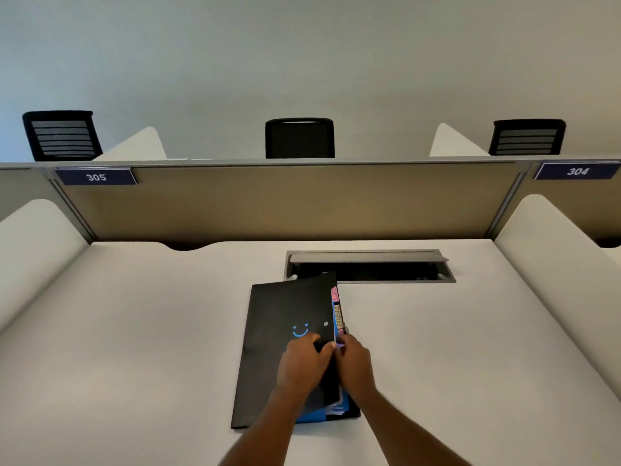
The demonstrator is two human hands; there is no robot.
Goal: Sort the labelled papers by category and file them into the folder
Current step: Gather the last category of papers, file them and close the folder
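The black folder [282, 331] lies mid-desk [134, 331], cover barely lifted. The left hand [302, 361] grips the cover's right edge; the right hand [356, 364] digs among the labelled tabs [337, 314] (pinching or not, I cannot tell). Filing, likely; next, seat the papers squarely.
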